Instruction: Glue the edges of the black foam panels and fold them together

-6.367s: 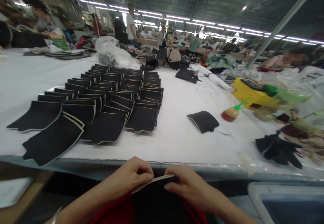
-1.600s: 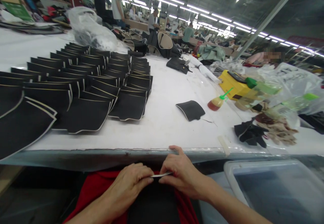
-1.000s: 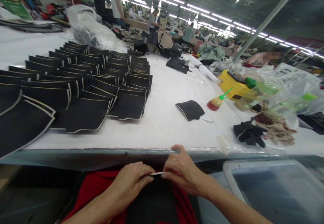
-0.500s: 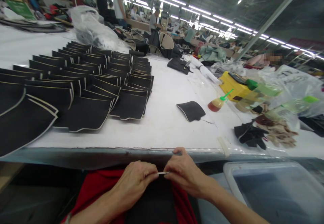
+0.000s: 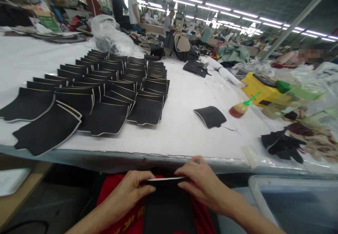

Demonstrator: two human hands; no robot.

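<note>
A black panel (image 5: pixel 169 205) with a pale top edge hangs over my lap, below the table's front edge. My left hand (image 5: pixel 138 186) pinches its top edge at the left corner, thumb on the near side. At the right end of the same edge, my right hand (image 5: pixel 194 177) grips it between thumb and fingers. On the white table (image 5: pixel 182 135) ahead, one similar black piece (image 5: pixel 211 116) lies alone. Rows of overlapping black panels (image 5: pixel 105 116) with pale edges cover the table's left part.
Right side: a bottle with a green spout (image 5: pixel 237 110), a yellow box (image 5: pixel 260 89), black scraps (image 5: pixel 282 144) and a lidded plastic bin (image 5: pixel 298 202). Behind are a clear plastic bag (image 5: pixel 111 33), dark bags (image 5: pixel 182 47) and several people.
My hands have moved apart along the panel's top edge, so more of the pale strip shows between them. The view has shifted left, and the table items appear further right.
</note>
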